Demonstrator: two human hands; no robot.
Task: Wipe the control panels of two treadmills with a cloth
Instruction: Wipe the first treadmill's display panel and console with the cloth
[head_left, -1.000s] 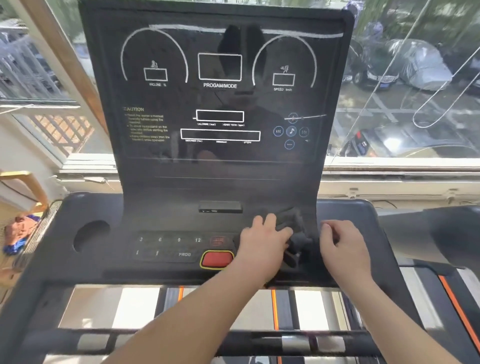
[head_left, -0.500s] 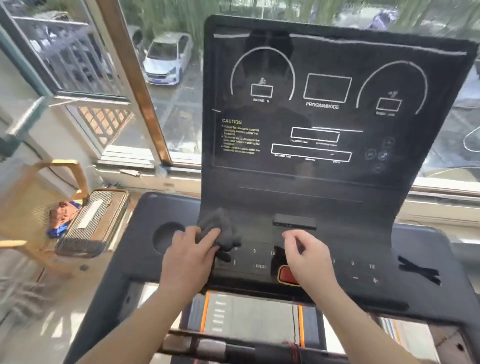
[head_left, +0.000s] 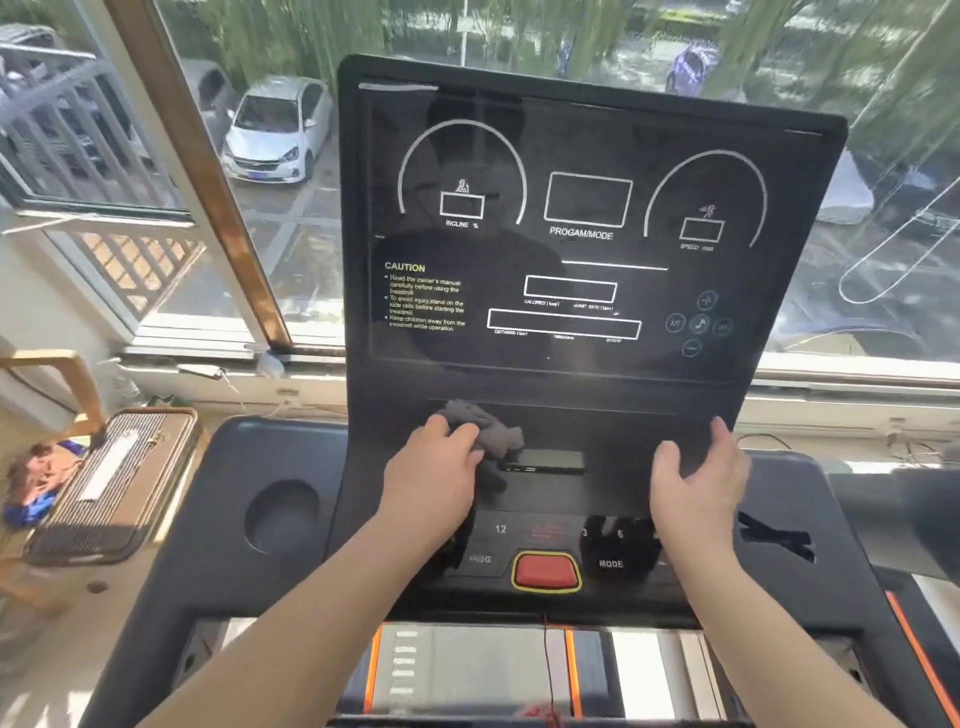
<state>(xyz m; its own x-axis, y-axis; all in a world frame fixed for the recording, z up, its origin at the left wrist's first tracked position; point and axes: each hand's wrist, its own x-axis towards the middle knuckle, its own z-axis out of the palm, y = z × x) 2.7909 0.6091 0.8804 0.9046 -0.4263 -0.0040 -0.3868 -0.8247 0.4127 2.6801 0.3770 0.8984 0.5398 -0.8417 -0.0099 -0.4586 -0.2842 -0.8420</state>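
Note:
A black treadmill control panel with white dial markings stands upright before me. Below it lies the button console with a red stop button. My left hand grips a crumpled dark grey cloth and holds it against the console just under the left part of the screen. My right hand hovers over the right side of the console with fingers loosely spread, holding nothing.
A round cup holder sits at the console's left. A ribbed tan case lies on a wooden chair at the far left. The window sill runs behind. A second treadmill's edge shows at the right.
My left hand has carried the cloth up from the button row to the strip under the screen. My right hand has lifted off the buttons and moved right, fingers opening.

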